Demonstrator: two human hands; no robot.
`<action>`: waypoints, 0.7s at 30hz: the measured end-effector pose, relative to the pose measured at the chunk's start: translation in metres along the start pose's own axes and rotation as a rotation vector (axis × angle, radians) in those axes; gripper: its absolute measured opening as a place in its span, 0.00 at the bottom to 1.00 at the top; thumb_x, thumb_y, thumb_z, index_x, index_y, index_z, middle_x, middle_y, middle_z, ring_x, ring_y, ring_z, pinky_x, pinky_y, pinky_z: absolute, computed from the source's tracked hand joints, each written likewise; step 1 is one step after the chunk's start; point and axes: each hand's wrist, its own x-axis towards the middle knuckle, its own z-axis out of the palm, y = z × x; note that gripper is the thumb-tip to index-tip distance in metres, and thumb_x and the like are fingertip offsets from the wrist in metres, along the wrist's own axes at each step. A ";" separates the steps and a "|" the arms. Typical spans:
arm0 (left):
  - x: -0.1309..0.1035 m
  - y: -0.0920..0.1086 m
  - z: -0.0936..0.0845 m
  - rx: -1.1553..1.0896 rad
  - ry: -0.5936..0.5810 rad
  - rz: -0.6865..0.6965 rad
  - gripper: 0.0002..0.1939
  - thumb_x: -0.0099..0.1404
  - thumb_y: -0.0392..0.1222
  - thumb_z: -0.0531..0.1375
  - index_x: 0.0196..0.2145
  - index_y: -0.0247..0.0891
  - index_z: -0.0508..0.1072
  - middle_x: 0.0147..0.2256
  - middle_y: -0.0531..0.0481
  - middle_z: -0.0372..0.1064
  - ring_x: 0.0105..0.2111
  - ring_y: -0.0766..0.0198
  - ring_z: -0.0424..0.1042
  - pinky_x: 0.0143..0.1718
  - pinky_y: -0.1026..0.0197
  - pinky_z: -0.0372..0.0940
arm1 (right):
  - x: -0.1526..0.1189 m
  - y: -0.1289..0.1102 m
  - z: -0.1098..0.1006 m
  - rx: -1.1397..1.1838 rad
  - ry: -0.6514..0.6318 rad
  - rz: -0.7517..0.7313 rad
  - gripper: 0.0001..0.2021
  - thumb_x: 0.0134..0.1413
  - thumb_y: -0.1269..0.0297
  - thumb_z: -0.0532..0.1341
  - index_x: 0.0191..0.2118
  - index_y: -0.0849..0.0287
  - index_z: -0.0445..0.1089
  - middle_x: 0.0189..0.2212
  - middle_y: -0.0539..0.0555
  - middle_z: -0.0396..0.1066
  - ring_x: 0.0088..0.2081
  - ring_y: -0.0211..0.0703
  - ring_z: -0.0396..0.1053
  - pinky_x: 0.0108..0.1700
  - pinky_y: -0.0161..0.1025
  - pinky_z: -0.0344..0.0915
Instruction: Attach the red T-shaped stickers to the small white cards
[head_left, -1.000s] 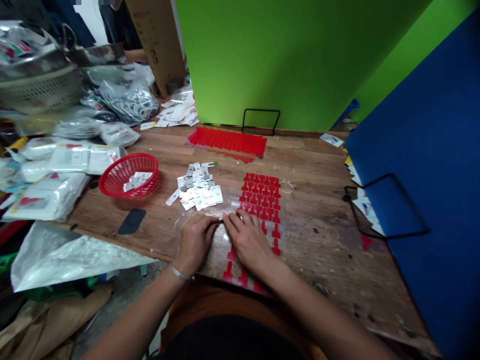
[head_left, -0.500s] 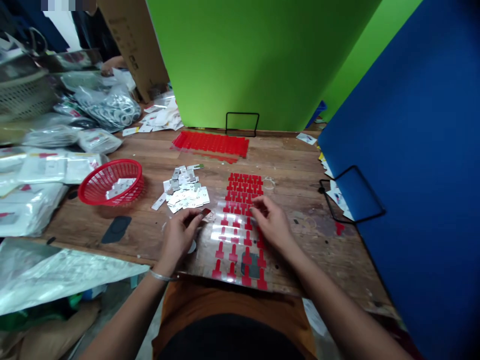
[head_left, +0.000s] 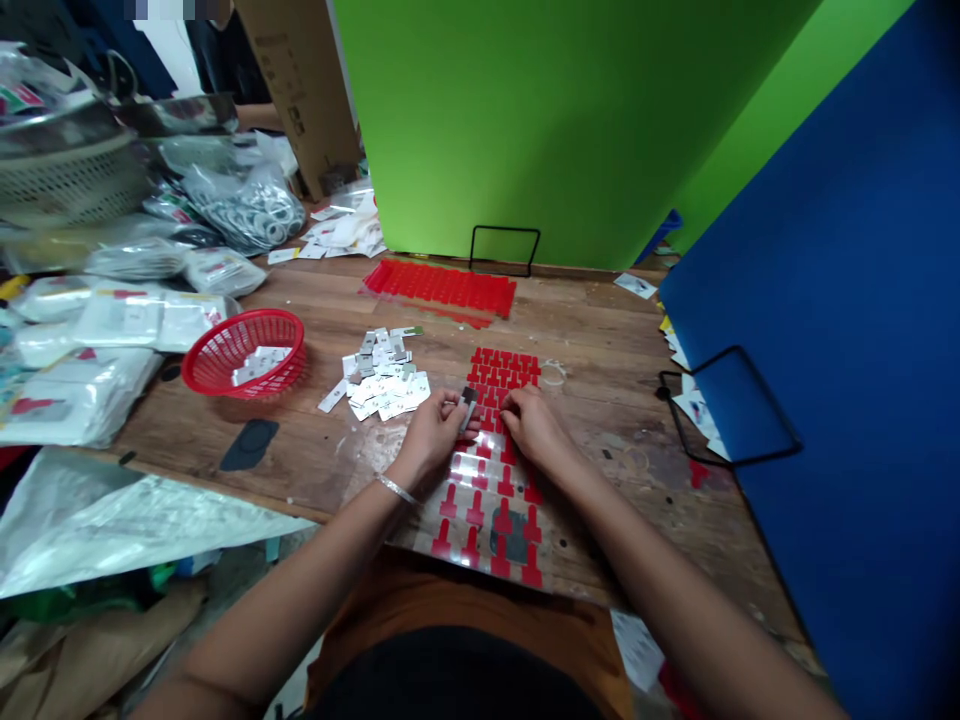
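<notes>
A clear sheet with rows of red T-shaped stickers (head_left: pixel 475 508) lies at the table's near edge. My left hand (head_left: pixel 433 435) is over the sheet's left side, thumb and fingers closed on a small card (head_left: pixel 468 398) with a dark end and a grey part. Just to its right, my right hand (head_left: pixel 538 425) rests over the stickers with its fingertips pinched together. Whether a sticker is between those fingertips is hidden. To the left of my left hand is a loose pile of small white and grey cards (head_left: pixel 390 392).
A red plastic basket (head_left: pixel 285 322) with white cards stands at the left. Red strips (head_left: pixel 442 287) lie at the back, before a green panel (head_left: pixel 555 120). A blue panel (head_left: pixel 840 260) and black wire frame (head_left: pixel 765 400) bound the right. Plastic-bagged goods (head_left: pixel 82 395) crowd the far left.
My left hand has moved right, from beside the card pile to over the sticker sheet, carrying the small card. My right hand stays pinched at the stickers. The view has shifted slightly.
</notes>
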 end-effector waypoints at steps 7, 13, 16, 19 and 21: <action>0.017 -0.010 0.011 -0.030 -0.013 -0.056 0.06 0.64 0.30 0.56 0.31 0.35 0.61 0.20 0.55 0.68 0.22 0.70 0.73 0.27 0.67 0.70 | 0.010 0.002 -0.007 -0.025 -0.099 0.011 0.04 0.43 0.74 0.60 0.24 0.60 0.69 0.25 0.51 0.70 0.27 0.38 0.64 0.31 0.33 0.58; 0.023 -0.015 0.009 -0.033 0.001 -0.066 0.07 0.63 0.30 0.57 0.31 0.36 0.60 0.21 0.54 0.70 0.22 0.68 0.74 0.32 0.61 0.72 | 0.007 -0.002 -0.002 -0.066 -0.082 0.024 0.04 0.44 0.75 0.59 0.25 0.60 0.70 0.25 0.53 0.69 0.27 0.39 0.64 0.31 0.34 0.57; 0.023 -0.014 0.009 -0.039 0.005 -0.075 0.06 0.64 0.28 0.55 0.31 0.35 0.60 0.21 0.54 0.70 0.23 0.69 0.74 0.32 0.62 0.72 | -0.002 -0.006 0.001 -0.080 -0.018 0.006 0.06 0.48 0.73 0.58 0.31 0.63 0.72 0.34 0.59 0.69 0.33 0.42 0.65 0.37 0.37 0.59; 0.023 -0.014 0.010 -0.037 -0.005 -0.069 0.07 0.64 0.27 0.53 0.31 0.35 0.60 0.21 0.54 0.69 0.23 0.69 0.74 0.30 0.65 0.71 | -0.009 -0.007 0.005 -0.063 0.006 -0.018 0.08 0.51 0.73 0.56 0.28 0.62 0.73 0.32 0.59 0.68 0.34 0.43 0.64 0.38 0.38 0.59; 0.022 -0.013 0.009 -0.037 -0.011 -0.069 0.07 0.64 0.28 0.54 0.31 0.35 0.60 0.21 0.54 0.70 0.23 0.69 0.74 0.31 0.64 0.71 | -0.010 -0.006 0.007 -0.035 0.023 -0.024 0.09 0.50 0.73 0.55 0.26 0.62 0.72 0.30 0.57 0.67 0.33 0.43 0.63 0.38 0.38 0.59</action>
